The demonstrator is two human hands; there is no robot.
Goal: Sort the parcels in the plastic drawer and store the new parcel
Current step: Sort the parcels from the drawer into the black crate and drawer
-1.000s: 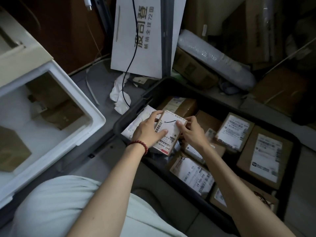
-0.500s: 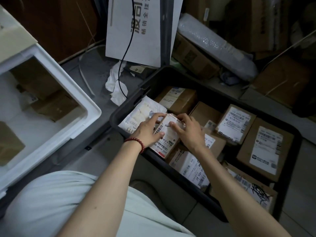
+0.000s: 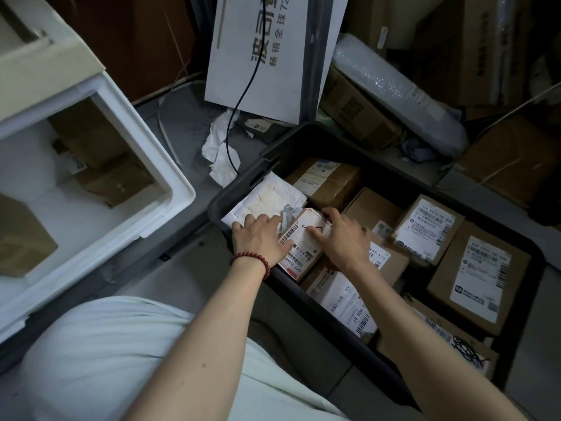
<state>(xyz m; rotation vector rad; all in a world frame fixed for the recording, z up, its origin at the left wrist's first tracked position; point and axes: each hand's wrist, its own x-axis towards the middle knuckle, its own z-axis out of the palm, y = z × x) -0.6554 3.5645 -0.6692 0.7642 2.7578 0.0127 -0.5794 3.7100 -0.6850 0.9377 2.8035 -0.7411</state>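
New parcel (image 3: 303, 243), a small labelled box, lies tilted at the 9 o'clock end of the dark plastic drawer (image 3: 235, 182), propped on other boxes rather than seated flat. The left hand (image 3: 259, 238) holds its 9 o'clock edge, thumb on the barcode. The right hand (image 3: 344, 238) curls its fingers over the 12 o'clock edge, thumb on the label. A white mailer (image 3: 267, 197) lies at its 10 o'clock, and labelled boxes (image 3: 428, 229) fill the drawer from 1 to 5 o'clock. Sorting looks largely done; seating and letting go of the parcel remain.
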